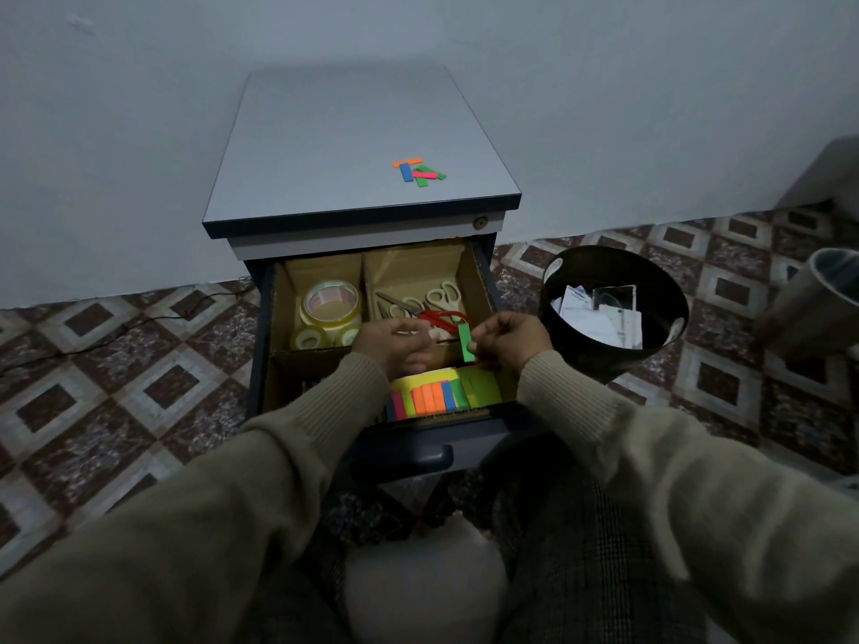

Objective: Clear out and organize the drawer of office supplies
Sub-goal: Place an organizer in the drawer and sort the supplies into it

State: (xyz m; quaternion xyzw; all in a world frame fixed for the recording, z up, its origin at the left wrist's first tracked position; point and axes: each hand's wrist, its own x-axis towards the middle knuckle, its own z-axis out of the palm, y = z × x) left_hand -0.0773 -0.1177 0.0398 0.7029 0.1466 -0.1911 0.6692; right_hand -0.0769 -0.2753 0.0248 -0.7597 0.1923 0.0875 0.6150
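Observation:
The open drawer point(261, 327) of a grey cabinet holds cardboard dividers. Tape rolls point(331, 306) fill the back left compartment and scissors point(434, 302) the back right one. At the front lies a pad of coloured sticky notes and flags point(437, 395). My right hand point(509, 339) pinches a green sticky flag strip point(466, 342) upright above the drawer. My left hand point(395, 341) hovers beside it with curled fingers; what it holds, if anything, I cannot make out. Several loose coloured flags point(418, 172) lie on the cabinet top point(325, 146).
A black waste bin point(558, 318) with papers inside stands on the tiled floor right of the cabinet. A pale container point(818, 290) is at the far right edge. A cable point(116, 330) runs along the floor on the left. The wall is right behind the cabinet.

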